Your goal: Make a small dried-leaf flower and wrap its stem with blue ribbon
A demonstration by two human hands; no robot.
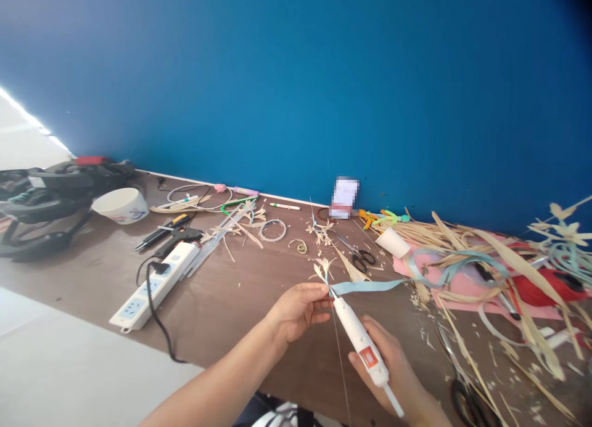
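My left hand point(303, 310) pinches the stem of a small pale flower point(324, 269) made of dried strips. A light blue ribbon point(370, 286) runs from that pinch toward the right. My right hand point(393, 359) is wrapped round a white hot glue gun point(356, 331) with an orange switch. A glue stick point(393, 400) sticks out of its back end. The gun's nozzle points up and left and is close to the stem at my left fingertips; whether it touches is too small to tell. A thin thread point(341, 353) hangs below the flower.
A white power strip point(157, 285) with a black cord lies on the left, near another glue gun point(178, 241) and a white bowl point(121, 205). Scissors point(363, 257) lie behind my hands, larger scissors point(465, 390) at right. Dried strips point(522, 257), ribbons and a paper cup point(393, 243) cover the right side.
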